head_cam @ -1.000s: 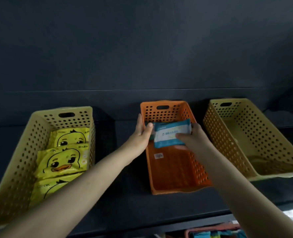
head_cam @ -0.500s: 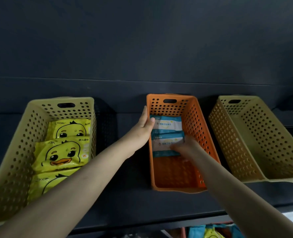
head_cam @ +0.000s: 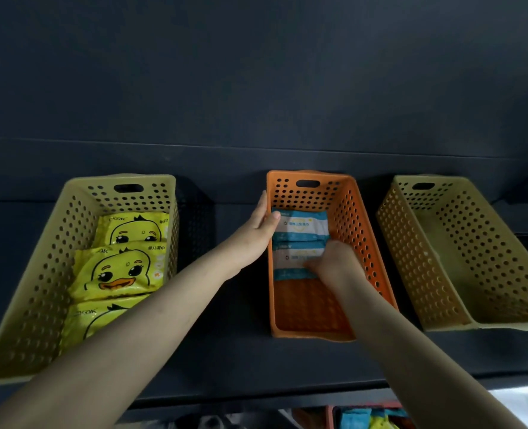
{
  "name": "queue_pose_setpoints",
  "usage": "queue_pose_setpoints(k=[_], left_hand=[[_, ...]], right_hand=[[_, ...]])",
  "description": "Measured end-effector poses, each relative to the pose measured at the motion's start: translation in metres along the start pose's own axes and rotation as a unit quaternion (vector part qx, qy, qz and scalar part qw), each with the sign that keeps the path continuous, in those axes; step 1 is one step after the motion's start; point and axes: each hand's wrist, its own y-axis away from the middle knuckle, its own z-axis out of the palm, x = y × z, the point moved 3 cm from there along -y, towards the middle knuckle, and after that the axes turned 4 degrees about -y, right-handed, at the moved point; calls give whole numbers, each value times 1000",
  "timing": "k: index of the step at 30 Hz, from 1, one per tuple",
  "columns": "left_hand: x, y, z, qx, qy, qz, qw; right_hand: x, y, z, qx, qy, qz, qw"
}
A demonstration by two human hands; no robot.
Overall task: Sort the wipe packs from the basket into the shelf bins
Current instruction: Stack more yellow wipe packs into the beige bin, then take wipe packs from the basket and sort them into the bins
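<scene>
Clasped the left hand around the left wall of the orange bin, fingers flat along the outside, thumb hooked over the rim with its tip at a corner of the far blue pack. Set the right hand down inside the same bin, fingers bent onto the near blue pack; could not tell past the knuckles whether pinching it or only pressing it flat. Saw the dark shelf carrying three perforated bins in a row toward its back edge. Noted the left yellow bin, biggest in view, toward the shelf's left end, with three duck packs shingled front to back inside. Noted the right yellow bin toward the right end, with nothing visible in it. Located the orange bin between them, mid-shelf, with both blue packs flat in its rear half, edge to edge, and its front half bare. Glimpsed the basket below the shelf's front edge, with blue and yellow packs inside, so judged the sorting unfinished. Judged dragging the main risk: could pull the near blue pack forward or tip it up on withdrawal, if fingers caught under its edge. Could also nudge the light bin toward the shelf's front edge on letting go, or skew the far blue pack with the thumb. Reckoned the slick wrappers prone to sliding over one another.
</scene>
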Motion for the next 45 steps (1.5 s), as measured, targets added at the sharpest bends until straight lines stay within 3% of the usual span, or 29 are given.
queue_pose_setpoints(k=[4,9,12,16,21,30,34,39,45], left_hand=[[4,3,-4,3,-21,18,1000],[26,18,-33,84,-183,35,979],[43,55,-46,141,-195,94,966],[33,139,-36,183,-170,205,946],[-47,242,3,110,-128,242,956],[-197,343,82,-39,-130,108,985],[-222,349,125,-76,-135,77,985],[-232,330,192,-135,-102,-18,985],[-240,288,284,-117,-77,-127,982]], right_hand=[[-8,6,-16,24,34,-53,998],[-21,52,-56,84,73,-225,968],[-17,107,-75,167,24,-291,942],[24,185,-58,259,-30,-313,913],[115,271,25,255,-64,-248,933],[273,365,135,160,-120,-64,978],[334,378,139,150,-120,19,981],[406,365,114,167,-170,84,968],[502,308,57,125,-176,123,969]])
